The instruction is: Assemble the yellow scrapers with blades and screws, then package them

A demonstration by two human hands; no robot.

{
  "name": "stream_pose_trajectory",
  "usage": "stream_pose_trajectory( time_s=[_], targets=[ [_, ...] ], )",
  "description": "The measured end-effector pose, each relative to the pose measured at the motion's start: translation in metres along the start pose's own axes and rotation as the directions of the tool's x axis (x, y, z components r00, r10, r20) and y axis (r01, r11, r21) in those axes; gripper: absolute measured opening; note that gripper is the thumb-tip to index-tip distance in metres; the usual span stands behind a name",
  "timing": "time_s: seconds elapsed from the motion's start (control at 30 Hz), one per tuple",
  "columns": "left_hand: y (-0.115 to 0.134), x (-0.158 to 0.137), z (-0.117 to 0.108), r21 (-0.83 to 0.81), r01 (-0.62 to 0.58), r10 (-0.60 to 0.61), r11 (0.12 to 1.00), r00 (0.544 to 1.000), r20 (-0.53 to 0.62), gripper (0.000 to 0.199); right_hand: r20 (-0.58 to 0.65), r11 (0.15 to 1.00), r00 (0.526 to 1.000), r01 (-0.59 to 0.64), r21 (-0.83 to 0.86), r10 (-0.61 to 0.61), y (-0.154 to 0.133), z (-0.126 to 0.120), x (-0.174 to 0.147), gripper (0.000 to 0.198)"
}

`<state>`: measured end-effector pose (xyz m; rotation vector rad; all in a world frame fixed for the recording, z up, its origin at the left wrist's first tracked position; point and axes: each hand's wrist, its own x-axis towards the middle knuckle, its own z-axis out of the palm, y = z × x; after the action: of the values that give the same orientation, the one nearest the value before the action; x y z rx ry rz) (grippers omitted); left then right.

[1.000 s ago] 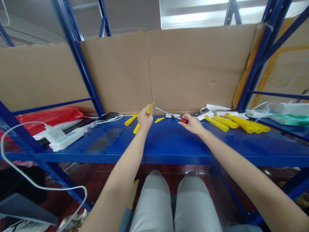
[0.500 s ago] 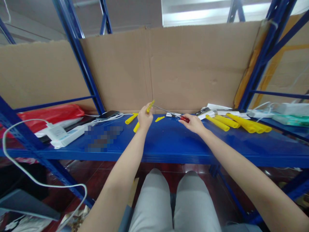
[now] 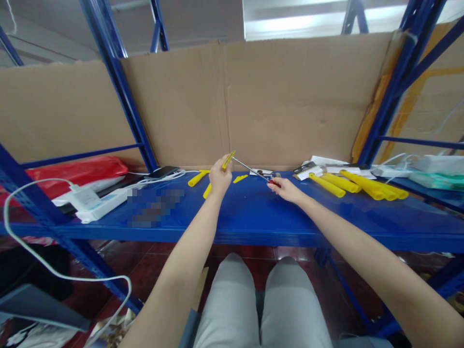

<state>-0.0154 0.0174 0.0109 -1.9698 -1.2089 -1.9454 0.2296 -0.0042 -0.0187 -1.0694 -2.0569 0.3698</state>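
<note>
Right hand (image 3: 286, 188): fingers curled round the red handle of a screwdriver (image 3: 257, 172). Left hand (image 3: 220, 177): pinching a thin yellow piece (image 3: 228, 160), grip narrow, held up over the far side of the shelf (image 3: 253, 208).

Key relation: screwdriver's long axis runs from the right hand leftward and away from the person, tip at the yellow piece; can't tell if touching or just beside. Yellow piece sits left of and beyond the right hand, its own long axis slanted, far end up and to the right, so crosswise to the shaft. Left hand is right at the tip end; right hand well back at the handle.

Further out: loose yellow scrap (image 3: 239, 179) on the shelf, between the hands, nearer the left one. One yellow tube (image 3: 198, 178) left of the left hand; a second yellow length partly hidden behind that hand. Right of the right hand, a row of yellow tubes (image 3: 326, 185) lying side by side, near ends angled rightward, papers (image 3: 308, 169) behind them. Far left: white power strip (image 3: 108, 204), red bag (image 3: 78, 173). Cardboard (image 3: 290, 96) stands along the back.
</note>
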Motion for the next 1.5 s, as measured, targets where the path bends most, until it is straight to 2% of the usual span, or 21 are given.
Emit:
stream_pose_trajectory(
  time_s=[0.1,0.27,0.43,0.6,0.83,0.93,1.13,1.33,1.5],
  targets=[
    [0.000,0.000,0.000,-0.006,-0.003,0.003,1.000,1.000,-0.007,0.028,-0.007,0.998,1.000,-0.024,0.054,0.025,0.003,0.003,0.002,0.030],
    [0.001,0.000,-0.001,0.010,0.013,-0.013,1.000,1.000,0.006,0.028,-0.117,0.985,0.991,-0.038,0.167,0.058,0.011,0.006,0.003,0.044],
    [0.002,0.000,-0.002,0.032,0.005,-0.005,0.999,1.000,-0.002,0.028,-0.087,0.975,0.995,-0.034,0.221,0.054,0.008,0.004,0.003,0.042],
    [0.000,0.000,-0.002,0.030,0.021,-0.021,0.999,1.000,0.008,0.028,0.000,0.984,0.998,-0.065,0.166,0.066,0.003,0.001,0.002,0.036],
    [0.001,0.000,-0.003,0.017,0.020,-0.021,1.000,1.000,0.017,0.029,-0.149,0.992,0.988,-0.010,0.129,0.029,0.013,0.006,0.002,0.041],
    [0.002,0.000,-0.003,0.025,0.017,-0.018,1.000,1.000,0.014,0.029,-0.130,0.991,0.991,-0.022,0.134,0.040,0.013,0.005,0.003,0.040],
    [0.001,0.000,-0.003,0.037,0.009,-0.009,0.999,1.000,0.002,0.028,-0.017,0.987,0.998,-0.049,0.155,0.053,0.007,0.003,0.003,0.041],
    [-0.004,0.001,-0.001,-0.025,-0.026,0.026,0.999,0.999,-0.027,0.022,-0.171,0.991,0.985,0.033,0.130,-0.010,0.013,0.007,0.003,0.044],
    [-0.005,0.001,0.000,-0.026,-0.039,0.038,0.999,0.999,-0.034,0.022,-0.112,0.987,0.993,-0.025,0.161,0.044,0.012,0.004,0.002,0.044]
  ],
)
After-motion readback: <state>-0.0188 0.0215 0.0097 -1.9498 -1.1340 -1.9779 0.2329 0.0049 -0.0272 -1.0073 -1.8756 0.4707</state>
